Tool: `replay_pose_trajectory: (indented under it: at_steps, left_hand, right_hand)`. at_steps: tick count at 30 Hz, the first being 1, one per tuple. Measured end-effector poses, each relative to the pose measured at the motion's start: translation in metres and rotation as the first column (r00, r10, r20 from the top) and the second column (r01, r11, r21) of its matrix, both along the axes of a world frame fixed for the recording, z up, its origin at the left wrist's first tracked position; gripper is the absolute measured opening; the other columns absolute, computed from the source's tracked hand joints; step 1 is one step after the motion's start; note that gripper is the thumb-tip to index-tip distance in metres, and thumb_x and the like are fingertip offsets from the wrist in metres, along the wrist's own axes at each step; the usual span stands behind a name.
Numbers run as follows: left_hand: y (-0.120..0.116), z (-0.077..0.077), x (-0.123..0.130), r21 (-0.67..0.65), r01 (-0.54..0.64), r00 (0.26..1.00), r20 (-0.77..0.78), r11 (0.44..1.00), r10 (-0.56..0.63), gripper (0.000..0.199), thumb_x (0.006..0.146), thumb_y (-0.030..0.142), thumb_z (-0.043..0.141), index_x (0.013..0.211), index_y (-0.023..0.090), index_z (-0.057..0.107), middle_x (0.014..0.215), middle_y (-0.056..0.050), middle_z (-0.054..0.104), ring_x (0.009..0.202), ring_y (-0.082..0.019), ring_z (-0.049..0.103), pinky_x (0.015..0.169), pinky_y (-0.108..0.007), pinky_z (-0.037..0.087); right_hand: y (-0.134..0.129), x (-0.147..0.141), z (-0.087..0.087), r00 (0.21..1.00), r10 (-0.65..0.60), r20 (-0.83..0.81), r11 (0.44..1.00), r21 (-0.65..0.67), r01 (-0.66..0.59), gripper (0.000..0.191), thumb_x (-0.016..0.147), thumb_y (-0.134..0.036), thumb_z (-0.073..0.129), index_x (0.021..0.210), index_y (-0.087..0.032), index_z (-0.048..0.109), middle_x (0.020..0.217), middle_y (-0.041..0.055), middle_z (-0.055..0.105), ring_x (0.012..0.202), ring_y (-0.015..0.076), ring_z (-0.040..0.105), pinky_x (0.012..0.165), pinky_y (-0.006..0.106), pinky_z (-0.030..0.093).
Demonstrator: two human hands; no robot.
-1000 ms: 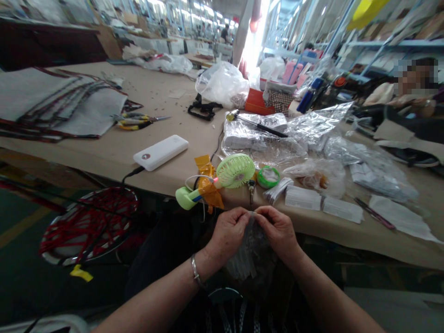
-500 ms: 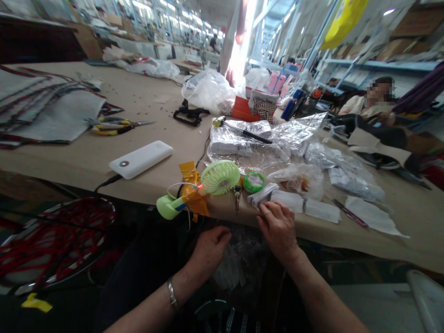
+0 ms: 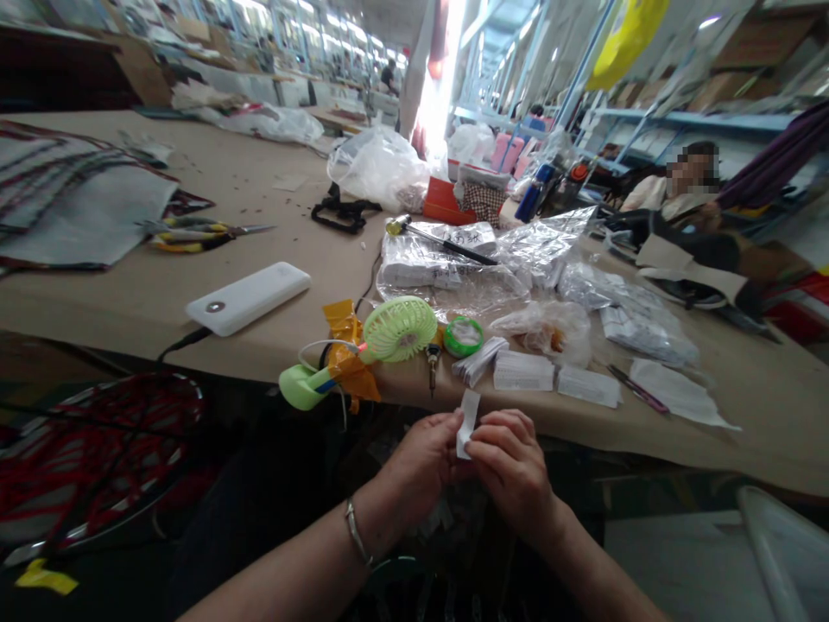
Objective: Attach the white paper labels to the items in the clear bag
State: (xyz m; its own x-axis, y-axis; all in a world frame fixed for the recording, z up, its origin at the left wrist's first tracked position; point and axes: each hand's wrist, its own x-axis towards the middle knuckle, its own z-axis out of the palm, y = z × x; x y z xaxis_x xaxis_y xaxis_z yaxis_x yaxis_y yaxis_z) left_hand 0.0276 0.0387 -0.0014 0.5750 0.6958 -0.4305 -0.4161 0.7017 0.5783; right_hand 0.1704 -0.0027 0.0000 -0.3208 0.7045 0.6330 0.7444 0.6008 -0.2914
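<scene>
Left hand: pinches the slip
Right hand: pinches its low end
Slip: in air by the table's front edge
Front edge: fan near it
Gap: between fan and power bank

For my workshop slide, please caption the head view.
Left hand and right hand hold a white slip before a table bearing a green handheld fan and white power bank.

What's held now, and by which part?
A narrow, white, paper-like strip: bare left hand at its left edge, bare right hand near its lower right edge.
</scene>
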Motion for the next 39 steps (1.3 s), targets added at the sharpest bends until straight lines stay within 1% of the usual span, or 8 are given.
replay_pose_trajectory:
  at_steps: [4,6,9,14,21,25,29,39]
  left_hand:
    - [0.003,0.001,0.009,-0.05,-0.044,0.999,-0.004,0.998,0.044,0.01,0.073,0.017,0.062,0.078,0.009,0.059,0.063,-0.002,0.059,0.051,-0.008,0.054,0.05,-0.019,0.042]
    - [0.003,0.001,0.009,-0.052,-0.022,0.997,-0.078,0.998,0.018,0.01,0.075,0.017,0.059,0.081,0.009,0.059,0.065,-0.004,0.061,0.054,-0.011,0.058,0.054,-0.024,0.047]
    - [0.001,0.001,0.008,-0.042,0.011,0.976,-0.218,0.999,-0.02,0.014,0.078,0.021,0.056,0.087,0.01,0.057,0.065,-0.006,0.063,0.054,-0.014,0.06,0.055,-0.027,0.048]
    - [-0.004,-0.003,0.006,-0.021,0.045,0.961,-0.271,0.999,-0.049,0.017,0.08,0.023,0.054,0.091,0.01,0.056,0.063,-0.006,0.063,0.052,-0.013,0.059,0.052,-0.025,0.047]
    - [-0.001,0.007,0.005,-0.086,0.088,0.963,-0.249,0.992,-0.107,0.018,0.081,0.024,0.052,0.089,0.008,0.057,0.068,-0.008,0.065,0.053,-0.014,0.06,0.054,-0.028,0.049]
    - [0.0,0.011,0.003,-0.11,0.099,0.989,-0.097,0.989,-0.109,0.014,0.078,0.018,0.054,0.084,0.007,0.061,0.068,-0.008,0.064,0.054,-0.014,0.059,0.054,-0.027,0.048]
    - [-0.002,0.009,0.001,-0.083,0.037,0.997,0.065,0.996,-0.032,0.006,0.069,0.01,0.059,0.07,0.006,0.063,0.061,-0.005,0.061,0.049,-0.009,0.054,0.047,-0.019,0.039]
    - [-0.004,0.002,-0.004,-0.055,0.116,0.992,0.064,0.992,-0.112,0.014,0.067,0.016,0.065,0.077,0.006,0.065,0.068,-0.007,0.062,0.055,-0.011,0.055,0.051,-0.022,0.039]
  right_hand:
    - [-0.006,0.007,-0.002,1.0,-0.002,0.021,1.0,-0.004,0.002,0.017,0.084,-0.014,0.053,0.096,-0.022,0.062,0.088,0.003,0.064,0.094,0.0186,0.054,0.086,0.038,0.042]
    - [0.002,0.02,-0.002,0.991,-0.127,0.052,0.992,-0.002,0.127,0.024,0.085,-0.017,0.052,0.108,-0.019,0.058,0.097,0.0069,0.062,0.1,0.0216,0.052,0.088,0.04,0.043]
    - [0.016,0.039,-0.005,0.915,-0.36,0.184,0.93,-0.003,0.367,0.036,0.085,-0.025,0.052,0.119,-0.014,0.052,0.108,0.0129,0.057,0.106,0.0275,0.047,0.091,0.045,0.041]
    - [0.024,0.053,-0.015,0.863,-0.426,0.273,0.899,0.023,0.436,0.023,0.086,-0.021,0.05,0.106,-0.016,0.06,0.104,0.0091,0.061,0.1,0.0254,0.051,0.089,0.042,0.04]
    - [0.018,0.054,-0.013,0.946,-0.324,-0.02,0.945,0.042,0.324,0.011,0.085,-0.017,0.053,0.086,-0.02,0.064,0.091,0.005,0.065,0.093,0.0201,0.057,0.084,0.038,0.044]
    - [0.004,0.032,-0.005,0.995,-0.025,-0.1,1.0,-0.004,0.025,0.013,0.083,-0.014,0.055,0.087,-0.023,0.064,0.094,0.0044,0.064,0.104,0.0212,0.054,0.086,0.039,0.046]
    - [-0.005,0.009,-0.005,0.981,0.192,-0.019,0.979,-0.061,-0.193,0.012,0.083,-0.014,0.057,0.087,-0.023,0.064,0.092,0.0028,0.065,0.102,0.0206,0.054,0.089,0.04,0.044]
    - [-0.006,0.008,-0.012,0.974,0.227,-0.018,0.969,-0.092,-0.227,0.013,0.085,-0.015,0.054,0.084,-0.023,0.065,0.093,0.0028,0.064,0.107,0.0199,0.05,0.091,0.038,0.045]
